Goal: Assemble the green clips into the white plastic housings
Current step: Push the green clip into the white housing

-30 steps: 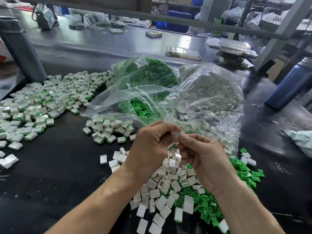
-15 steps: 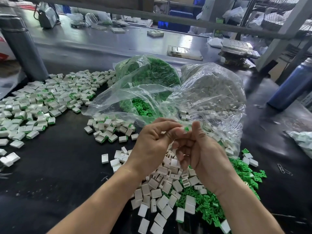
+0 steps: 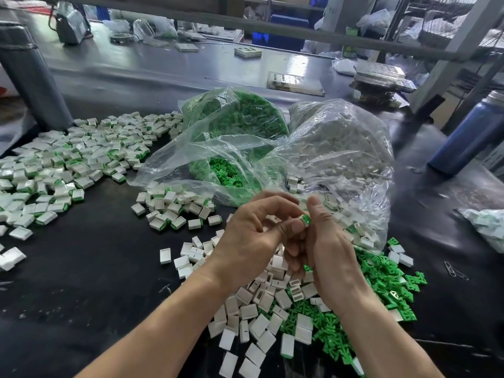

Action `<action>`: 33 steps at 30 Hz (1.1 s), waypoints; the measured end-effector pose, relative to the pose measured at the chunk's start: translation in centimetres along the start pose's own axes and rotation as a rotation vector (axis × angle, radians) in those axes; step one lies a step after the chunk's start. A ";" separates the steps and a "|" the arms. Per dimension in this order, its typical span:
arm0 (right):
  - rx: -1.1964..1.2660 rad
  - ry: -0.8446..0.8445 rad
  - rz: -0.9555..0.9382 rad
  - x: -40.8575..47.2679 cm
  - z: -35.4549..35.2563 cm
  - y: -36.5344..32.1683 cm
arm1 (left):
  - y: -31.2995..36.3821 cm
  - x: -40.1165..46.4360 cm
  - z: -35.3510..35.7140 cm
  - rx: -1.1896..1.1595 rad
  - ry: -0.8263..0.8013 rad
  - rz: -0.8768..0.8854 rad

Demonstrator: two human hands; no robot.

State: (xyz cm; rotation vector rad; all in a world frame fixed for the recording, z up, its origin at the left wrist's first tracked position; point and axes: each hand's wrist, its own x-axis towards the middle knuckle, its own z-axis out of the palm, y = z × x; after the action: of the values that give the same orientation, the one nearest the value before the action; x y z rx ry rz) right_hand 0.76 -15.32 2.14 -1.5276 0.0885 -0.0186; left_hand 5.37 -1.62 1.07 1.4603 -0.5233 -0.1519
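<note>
Both hands meet above the loose pile of white housings (image 3: 261, 312): the left hand (image 3: 253, 238) and right hand (image 3: 324, 246) pinch one housing with a green clip (image 3: 306, 220) showing at its end; the clip looks mid-insertion, so next it likely needs a firm push home

A dark workbench (image 3: 81, 282) carries loose white housings (image 3: 261, 317) beneath the hands, green clips (image 3: 381, 279) right of them, finished pieces (image 3: 62, 170) far left, and two clear bags (image 3: 341, 148) beyond.
</note>
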 end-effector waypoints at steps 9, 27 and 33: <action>-0.027 0.105 -0.102 0.3 1.2 0.1 | -0.1 0.0 0.5 -0.104 -0.018 -0.020; -0.166 0.253 -0.215 0.7 2.0 0.6 | -0.3 -0.3 0.7 0.021 0.037 -0.008; -0.067 0.235 -0.185 0.6 2.2 0.4 | -0.1 -0.2 0.9 -0.015 0.054 -0.030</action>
State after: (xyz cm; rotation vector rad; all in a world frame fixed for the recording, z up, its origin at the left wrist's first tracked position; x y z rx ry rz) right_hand 1.50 -13.11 1.81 -1.5918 0.1355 -0.3459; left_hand 4.83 -2.31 0.93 1.4543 -0.4556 -0.1400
